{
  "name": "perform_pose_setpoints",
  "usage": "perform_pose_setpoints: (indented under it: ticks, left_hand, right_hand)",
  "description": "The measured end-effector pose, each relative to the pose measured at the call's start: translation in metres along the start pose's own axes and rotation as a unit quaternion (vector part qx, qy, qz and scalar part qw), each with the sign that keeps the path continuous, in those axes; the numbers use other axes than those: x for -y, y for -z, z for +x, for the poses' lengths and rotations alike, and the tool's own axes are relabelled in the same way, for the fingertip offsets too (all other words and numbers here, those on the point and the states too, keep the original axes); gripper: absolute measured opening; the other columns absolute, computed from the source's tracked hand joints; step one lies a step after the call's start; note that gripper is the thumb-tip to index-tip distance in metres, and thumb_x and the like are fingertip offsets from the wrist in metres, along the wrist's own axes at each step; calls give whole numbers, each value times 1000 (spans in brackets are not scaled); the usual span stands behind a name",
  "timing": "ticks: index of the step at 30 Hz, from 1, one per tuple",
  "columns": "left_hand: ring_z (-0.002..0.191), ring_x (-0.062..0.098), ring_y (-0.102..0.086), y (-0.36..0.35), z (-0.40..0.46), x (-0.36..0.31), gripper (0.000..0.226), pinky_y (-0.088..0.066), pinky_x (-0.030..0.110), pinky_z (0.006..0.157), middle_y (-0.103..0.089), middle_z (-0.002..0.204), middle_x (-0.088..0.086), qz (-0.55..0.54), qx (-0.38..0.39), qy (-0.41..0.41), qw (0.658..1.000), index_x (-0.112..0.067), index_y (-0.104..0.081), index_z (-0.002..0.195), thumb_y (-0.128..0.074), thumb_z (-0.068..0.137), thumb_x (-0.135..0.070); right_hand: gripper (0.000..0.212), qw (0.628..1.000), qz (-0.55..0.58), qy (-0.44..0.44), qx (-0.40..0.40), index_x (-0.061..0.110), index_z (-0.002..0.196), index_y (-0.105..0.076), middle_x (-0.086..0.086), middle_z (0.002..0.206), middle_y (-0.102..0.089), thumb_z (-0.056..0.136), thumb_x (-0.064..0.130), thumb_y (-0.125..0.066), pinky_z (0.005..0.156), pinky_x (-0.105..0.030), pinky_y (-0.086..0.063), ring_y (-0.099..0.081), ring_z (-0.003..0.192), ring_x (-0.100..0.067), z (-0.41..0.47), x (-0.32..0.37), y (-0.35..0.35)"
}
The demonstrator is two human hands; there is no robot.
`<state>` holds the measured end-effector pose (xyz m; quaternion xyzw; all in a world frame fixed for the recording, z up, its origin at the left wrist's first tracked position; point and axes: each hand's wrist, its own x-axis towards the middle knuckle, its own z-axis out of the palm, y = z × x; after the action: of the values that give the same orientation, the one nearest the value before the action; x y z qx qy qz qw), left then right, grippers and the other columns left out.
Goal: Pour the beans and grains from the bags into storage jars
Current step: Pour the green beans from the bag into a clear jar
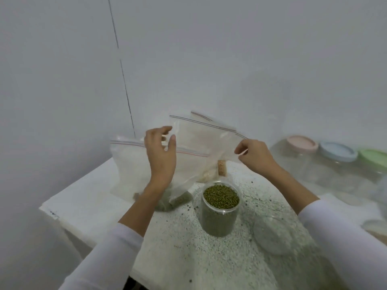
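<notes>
Speckled worktop (209,256) set in a white corner. Open clear jar (220,208) stands mid-worktop, filled to near the rim with green beans (221,196). A clear lid (276,235) lies flat to its right, apart from it.

Empty clear zip bag (201,143) held up above and behind the jar. Right hand (254,156) has a narrow grip, pinching the bag's right edge between thumb and fingers. Left hand (160,156) is at the bag's left edge, fingers loosely curved, thumb apart; cannot tell if it holds the bag.

Another zip bag (129,166) with pale contents stands behind the left hand. Three blurred jars far right, lids pink (301,143), blue (337,152) and green (372,156)
</notes>
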<state>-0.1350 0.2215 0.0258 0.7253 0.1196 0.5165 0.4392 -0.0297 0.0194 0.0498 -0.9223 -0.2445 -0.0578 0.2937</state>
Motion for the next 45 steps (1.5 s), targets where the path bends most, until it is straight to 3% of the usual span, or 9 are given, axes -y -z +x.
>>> perform_pose_setpoints:
  ticks: [8,11,16,21,25,29,32,36,45]
  left_hand:
    - [104,19,-60,-47,-75,20,26,-49,37,96,-65,112,5,-35,306,223,925,-12,-61,114,-53,96,-28]
    - [104,15,-59,-53,-93,20,30,-49,29,90,-65,111,2,-88,337,278,895,-10,-62,118,-51,97,-27]
    - [113,23,-55,-58,-100,20,26,-43,28,82,-64,119,7,-124,291,329,890,-7,-66,111,-43,99,-11]
    - [89,5,-55,-57,-107,13,35,-40,21,71,-65,100,-5,-150,273,328,892,-9,-66,111,-35,103,-23]
    - [88,3,-58,-58,-108,14,45,-44,16,71,-66,93,-6,-180,249,323,895,-8,-67,107,-28,104,-30]
    - [90,4,-61,-55,-109,17,53,-43,15,75,-68,94,-4,-192,267,320,888,-17,-66,98,-18,104,-38]
    - [107,20,-63,-53,-107,25,57,-46,33,95,-69,104,5,-233,294,334,864,-16,-64,105,-15,102,-46]
    - [104,24,-66,-47,-103,28,59,-53,31,89,-71,104,11,-279,332,339,835,-7,-63,111,-19,102,-45]
    - [99,18,-58,-42,-107,35,24,-48,29,84,-60,109,8,-290,321,367,823,-8,-55,116,-47,93,-11]
  right_hand:
    - [18,957,-187,-123,186,0,101,-66,-12,103,-68,87,11,-63,73,-33,-50,-64,97,-26,-63,-63,-14]
    - [42,916,-229,-143,298,7,119,-59,-9,124,-60,87,32,-66,86,-31,-48,-59,107,-22,-80,-76,-32]
    - [111,880,-229,-247,334,28,148,-19,-17,155,-5,59,56,-80,105,-67,-29,-22,135,-50,-100,-97,-53]
    - [105,902,-191,-283,263,27,145,-21,-16,151,-3,59,18,-81,103,-64,-34,-14,134,-49,-100,-94,-56]
    - [88,961,83,-265,4,32,139,-32,-15,145,-14,68,19,-82,106,-57,-30,-22,132,-41,-82,-75,-27]
    - [84,905,345,-172,-181,19,134,-27,-10,137,-25,72,31,-81,105,-35,-35,-38,121,-23,-76,-48,-30]
    - [82,893,423,-137,-66,15,130,-27,-5,131,-38,71,45,-75,99,-31,-43,-48,118,-21,-92,-36,-53]
    - [80,896,436,-48,71,20,118,-45,3,128,-50,51,41,-82,89,-27,-52,-57,109,-13,-108,-40,-72]
    - [67,894,434,-17,110,14,101,-59,13,131,-54,42,18,-90,91,-30,-53,-57,116,-14,-99,-49,-67]
